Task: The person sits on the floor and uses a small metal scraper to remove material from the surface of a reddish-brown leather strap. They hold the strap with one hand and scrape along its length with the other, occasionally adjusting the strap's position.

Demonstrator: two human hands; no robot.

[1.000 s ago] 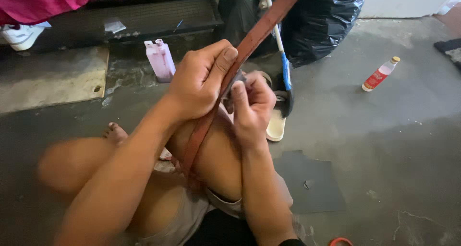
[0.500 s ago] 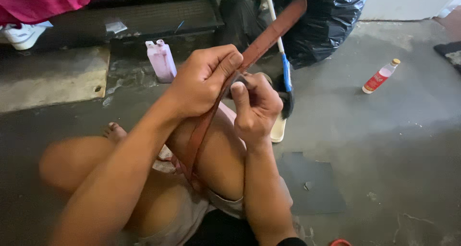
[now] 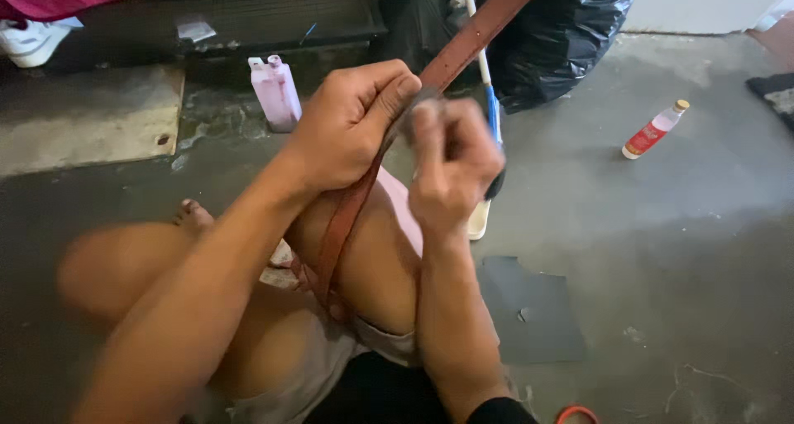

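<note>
A long brown leather belt (image 3: pixel 471 39) runs from the top of the view down across my bent knee to my lap. My left hand (image 3: pixel 347 126) is closed around the belt near its middle, holding it taut. My right hand (image 3: pixel 451 163) is just right of it, fingers pinched together against the belt's edge. It seems to hold a small grey piece, but motion blur hides what it is. My bare legs are folded under the belt.
A pink plastic container (image 3: pixel 275 93) stands on the concrete floor behind my hands. A black rubbish bag (image 3: pixel 562 35) lies at the top right, a small red-and-white bottle (image 3: pixel 653 130) further right. A dark grey sheet (image 3: pixel 529 312) lies by my right forearm. A white shoe (image 3: pixel 33 39) sits top left.
My right hand has slid a little up and right along the belt and is blurred with motion. The left hand keeps its grip in the same place.
</note>
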